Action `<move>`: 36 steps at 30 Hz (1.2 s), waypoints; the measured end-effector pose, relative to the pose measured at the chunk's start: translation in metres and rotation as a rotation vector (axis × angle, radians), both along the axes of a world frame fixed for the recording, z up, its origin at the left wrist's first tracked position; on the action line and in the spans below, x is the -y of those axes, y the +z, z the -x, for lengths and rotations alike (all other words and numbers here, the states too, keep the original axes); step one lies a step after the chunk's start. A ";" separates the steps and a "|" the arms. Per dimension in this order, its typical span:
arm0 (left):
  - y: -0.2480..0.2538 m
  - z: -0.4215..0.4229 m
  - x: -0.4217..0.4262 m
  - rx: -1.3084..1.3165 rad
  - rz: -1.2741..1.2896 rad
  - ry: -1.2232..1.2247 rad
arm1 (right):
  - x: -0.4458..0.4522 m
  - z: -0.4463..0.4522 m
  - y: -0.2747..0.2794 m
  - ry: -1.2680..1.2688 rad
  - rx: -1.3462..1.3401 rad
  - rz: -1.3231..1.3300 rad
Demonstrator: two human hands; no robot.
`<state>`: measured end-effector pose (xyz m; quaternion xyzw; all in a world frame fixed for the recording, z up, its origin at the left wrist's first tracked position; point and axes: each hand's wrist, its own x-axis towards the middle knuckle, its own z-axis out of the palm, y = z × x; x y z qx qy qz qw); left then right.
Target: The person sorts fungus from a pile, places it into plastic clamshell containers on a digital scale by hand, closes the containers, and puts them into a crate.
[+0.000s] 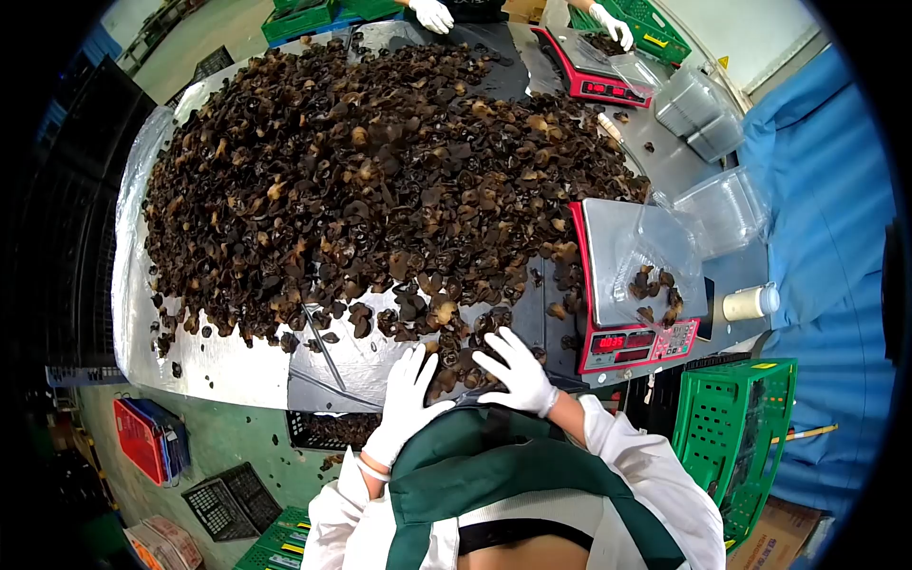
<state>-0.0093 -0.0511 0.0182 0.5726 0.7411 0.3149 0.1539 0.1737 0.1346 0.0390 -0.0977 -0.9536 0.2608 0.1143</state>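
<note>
My left hand (407, 404), in a white glove, rests at the near table edge with its fingers stretched forward. To its right is my right hand (521, 372), also gloved, its fingers spread beside the mushrooms. A small cluster of dark wood ear mushrooms (456, 356) lies between the two hands. Beyond it spreads a large heap of the same brown-black mushrooms (361, 180). A red scale (627, 351) stands right of my right hand. On its plate sits a clear plastic container (655, 242) with a few mushrooms (660, 293) inside.
A dark rod (325, 350) lies on the table to the left. Stacked clear containers (701, 112) and a pale roll (750, 303) are at right. Across the table, a person's gloved hands (432, 15) are near a second red scale (603, 87). Green crates (727, 427) stand beside the table.
</note>
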 end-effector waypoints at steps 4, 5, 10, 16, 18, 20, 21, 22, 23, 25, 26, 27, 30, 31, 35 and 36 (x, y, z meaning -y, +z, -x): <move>-0.011 0.006 -0.015 -0.057 0.008 0.032 | 0.004 0.044 -0.007 0.197 0.131 -0.114; -0.015 0.009 -0.015 -0.081 -0.022 0.034 | 0.003 0.051 -0.016 0.199 0.105 -0.156; -0.014 0.006 -0.003 -0.132 -0.081 0.033 | 0.009 0.063 -0.017 0.179 0.167 -0.313; -0.007 0.004 -0.005 -0.226 -0.044 0.028 | 0.000 0.071 -0.012 0.154 0.227 -0.344; -0.007 0.007 -0.010 -0.277 -0.016 -0.002 | 0.000 0.078 -0.014 0.132 0.170 -0.374; -0.014 0.011 -0.012 -0.261 -0.021 -0.003 | 0.000 0.080 -0.017 0.142 0.198 -0.391; -0.017 0.013 -0.012 -0.242 -0.024 -0.004 | -0.001 0.080 -0.019 0.145 0.272 -0.384; -0.018 0.014 -0.013 -0.226 -0.085 0.009 | -0.002 0.079 -0.020 0.145 0.247 -0.384; -0.022 0.015 -0.014 -0.171 -0.133 0.031 | -0.005 0.076 -0.021 0.138 0.225 -0.388; -0.021 0.015 -0.015 -0.081 -0.193 0.087 | -0.007 0.074 -0.023 0.105 0.159 -0.397; -0.025 0.015 -0.014 0.005 -0.193 0.132 | -0.010 0.075 -0.024 0.094 0.144 -0.368; -0.022 0.016 -0.016 0.111 -0.178 0.178 | -0.013 0.078 -0.023 0.086 0.127 -0.338; -0.018 0.017 -0.024 0.608 -0.185 0.383 | -0.020 0.085 -0.021 0.005 0.057 -0.150; -0.023 0.021 -0.025 0.680 -0.189 0.406 | -0.020 0.087 -0.021 -0.062 0.036 0.016; 0.010 0.024 -0.044 1.641 -0.305 0.487 | -0.030 0.091 -0.015 -0.272 -0.275 0.804; 0.014 0.024 -0.050 1.814 -0.396 0.445 | -0.033 0.091 -0.023 -0.298 -0.310 0.957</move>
